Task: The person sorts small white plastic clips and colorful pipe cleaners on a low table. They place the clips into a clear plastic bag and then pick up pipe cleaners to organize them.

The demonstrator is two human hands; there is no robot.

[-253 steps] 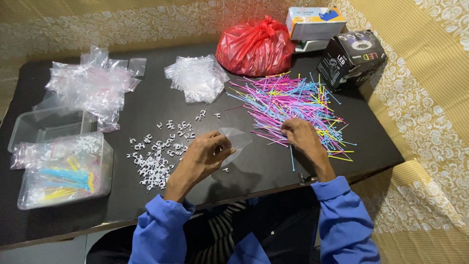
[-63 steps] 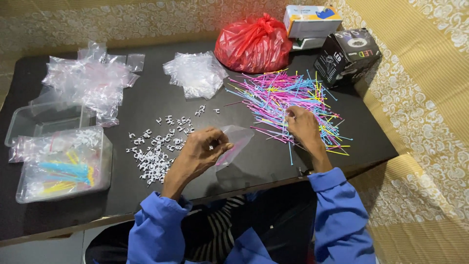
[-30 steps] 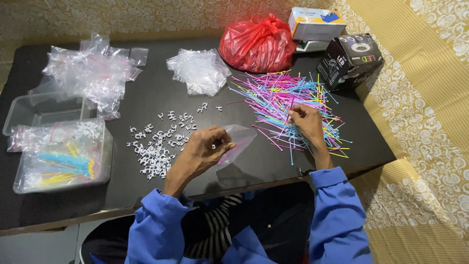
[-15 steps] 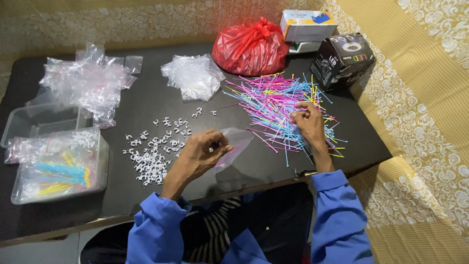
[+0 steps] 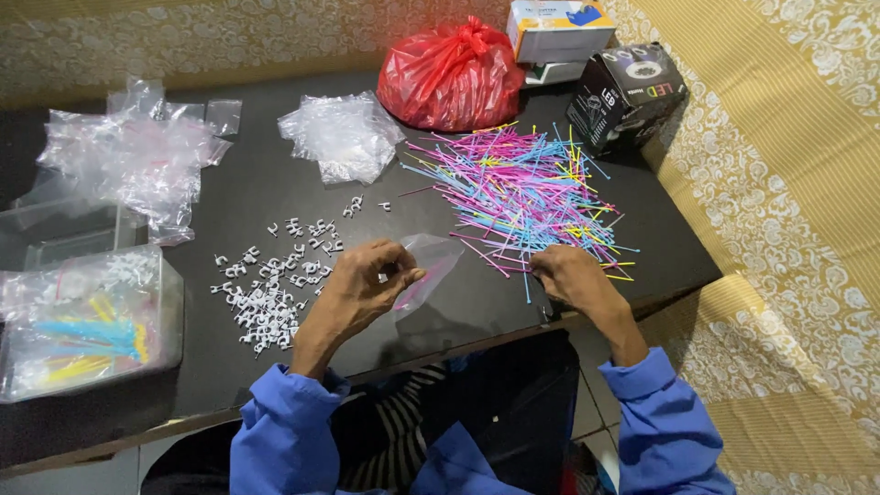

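Observation:
My left hand [image 5: 359, 289] pinches the mouth of a small clear plastic bag [image 5: 429, 259] that lies on the black table [image 5: 302, 197]; a few pink pieces show inside the bag. My right hand [image 5: 566, 275] rests with curled fingers at the near edge of a spread pile of thin cable ties [image 5: 524, 188] in pink, blue and yellow. Whether it grips any ties cannot be told. A scatter of small white clips [image 5: 271, 284] lies just left of my left hand.
A clear tub [image 5: 87, 321] with filled bags sits at the near left, an empty tub [image 5: 55, 234] behind it. Heaps of clear bags [image 5: 137, 160] [image 5: 341, 137], a red plastic bag [image 5: 451, 78], a black box [image 5: 625, 96] and a white-and-blue box [image 5: 559, 20] line the back.
My right hand has drawn back from the middle of the tie pile to its near edge. My left hand still holds the bag in the same place.

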